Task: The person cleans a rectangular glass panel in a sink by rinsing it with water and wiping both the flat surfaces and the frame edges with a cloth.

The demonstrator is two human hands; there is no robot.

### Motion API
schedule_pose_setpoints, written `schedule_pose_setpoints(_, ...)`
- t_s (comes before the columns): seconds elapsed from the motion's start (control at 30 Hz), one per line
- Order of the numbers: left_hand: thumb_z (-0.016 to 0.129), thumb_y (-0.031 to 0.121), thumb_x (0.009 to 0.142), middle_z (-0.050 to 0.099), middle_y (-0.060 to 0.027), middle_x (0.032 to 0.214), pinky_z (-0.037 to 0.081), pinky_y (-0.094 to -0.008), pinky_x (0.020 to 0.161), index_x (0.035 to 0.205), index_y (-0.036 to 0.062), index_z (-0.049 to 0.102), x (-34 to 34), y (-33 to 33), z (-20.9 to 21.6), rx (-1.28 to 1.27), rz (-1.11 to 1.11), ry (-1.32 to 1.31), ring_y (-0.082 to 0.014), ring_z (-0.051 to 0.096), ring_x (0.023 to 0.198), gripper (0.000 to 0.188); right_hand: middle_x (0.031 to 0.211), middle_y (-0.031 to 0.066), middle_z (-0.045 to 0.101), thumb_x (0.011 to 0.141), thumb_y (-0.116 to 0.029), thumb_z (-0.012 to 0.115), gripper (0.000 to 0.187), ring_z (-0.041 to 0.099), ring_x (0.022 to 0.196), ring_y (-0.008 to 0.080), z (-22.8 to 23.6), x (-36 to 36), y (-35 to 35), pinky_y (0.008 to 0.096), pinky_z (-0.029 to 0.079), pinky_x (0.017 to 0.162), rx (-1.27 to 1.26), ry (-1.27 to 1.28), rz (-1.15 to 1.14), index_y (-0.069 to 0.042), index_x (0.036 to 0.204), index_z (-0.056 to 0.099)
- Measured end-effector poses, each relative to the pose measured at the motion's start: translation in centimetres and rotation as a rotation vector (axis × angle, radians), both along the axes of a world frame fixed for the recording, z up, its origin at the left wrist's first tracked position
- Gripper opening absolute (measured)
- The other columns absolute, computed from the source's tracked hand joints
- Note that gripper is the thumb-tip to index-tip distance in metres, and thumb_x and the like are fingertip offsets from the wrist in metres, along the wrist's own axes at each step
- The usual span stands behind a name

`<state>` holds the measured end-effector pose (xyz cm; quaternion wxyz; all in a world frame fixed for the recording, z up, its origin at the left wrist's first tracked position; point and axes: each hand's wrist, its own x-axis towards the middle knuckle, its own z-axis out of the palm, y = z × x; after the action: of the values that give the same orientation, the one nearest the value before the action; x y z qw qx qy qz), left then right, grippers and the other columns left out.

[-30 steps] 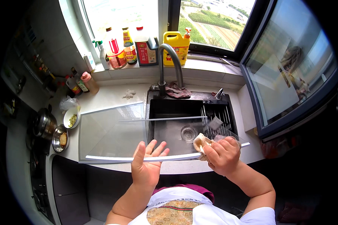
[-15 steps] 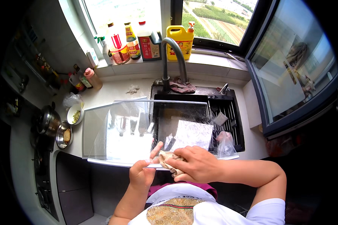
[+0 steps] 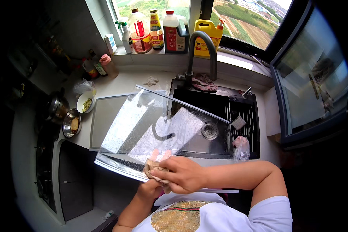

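Observation:
A clear, wet glass shelf (image 3: pixel 143 133) with pale trim strips tilts over the counter and the sink. My left hand (image 3: pixel 149 190) grips its near edge from below, and two of its fingers show through the glass. My right hand (image 3: pixel 185 174) is closed on a beige cloth (image 3: pixel 154 170), pressing it against the near trim just above my left hand. Bright reflections cover part of the glass. Beneath it, another flat panel (image 3: pixel 106 118) with a grey surface lies on the counter.
The black sink (image 3: pixel 256 127) has a grey faucet (image 3: pixel 214 63) and a rack side holding a sponge (image 3: pixel 238 123) and a plastic bag (image 3: pixel 241 149). Bottles and jugs line the sill; a yellow jug (image 3: pixel 207 38) stands behind the faucet. Left are a white bowl (image 3: pixel 81 102) and a metal bowl (image 3: pixel 67 127).
The glass shelf has turned, its far right corner swinging nearer and its left side tilting. Both hands and the cloth have shifted slightly left along the near edge. The view has also shifted.

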<state>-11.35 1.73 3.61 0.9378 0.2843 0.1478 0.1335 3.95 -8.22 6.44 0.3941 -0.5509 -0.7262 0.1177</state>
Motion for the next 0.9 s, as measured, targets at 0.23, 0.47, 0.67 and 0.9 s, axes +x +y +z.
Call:
schedule_pose_setpoints(0.23,0.054,-0.005,0.072,0.014,-0.0228,0.152,0.036,-0.0512,0.103,0.149,0.0121,0.004,0.7,0.0,1.6,0.149,-0.146,-0.175,-0.0406,0.028,0.135,0.093,0.105,0.0163,0.055,0.08,-0.014,0.056,0.039,0.055,0.09,0.0326,-6.3,12.5,5.9,0.0416,0.047,0.08,0.019,-0.043,-0.706,-0.007,0.119,0.059)
schedule_pose_setpoints(0.47,0.052,0.004,0.075,0.025,-0.0164,0.147,0.035,-0.0436,0.106,0.147,0.0092,0.012,-1.0,1.8,-1.9,0.557,-0.141,-0.198,-0.031,0.034,0.133,0.082,0.107,0.0107,0.057,0.07,-0.016,0.066,0.051,0.056,0.083,0.0269,0.4,-1.1,6.1,0.0367,0.047,0.073,0.279,0.042,0.061,-0.016,0.12,0.061)
schedule_pose_setpoints(0.67,0.053,-0.003,0.075,0.012,-0.0242,0.152,0.036,-0.0519,0.102,0.15,0.0132,0.0,0.1,0.2,1.7,0.264,-0.24,-0.144,-0.0425,0.024,0.137,0.093,0.105,0.0155,0.057,0.078,-0.01,0.064,0.035,0.055,0.093,0.0316,-4.6,14.0,11.3,0.0398,0.048,0.08,0.14,0.102,-0.828,-0.014,0.113,0.065)
schedule_pose_setpoints(0.9,0.047,-0.011,0.074,0.016,-0.01,0.153,0.035,-0.0452,0.106,0.149,0.0169,0.013,-1.2,3.0,-1.8,0.863,-0.424,-0.064,-0.0289,0.029,0.137,0.087,0.107,0.0105,0.055,0.066,-0.012,0.066,0.055,0.056,0.087,0.0258,2.9,-3.4,7.7,0.0369,0.046,0.073,0.32,0.038,0.004,-0.021,0.12,0.06)
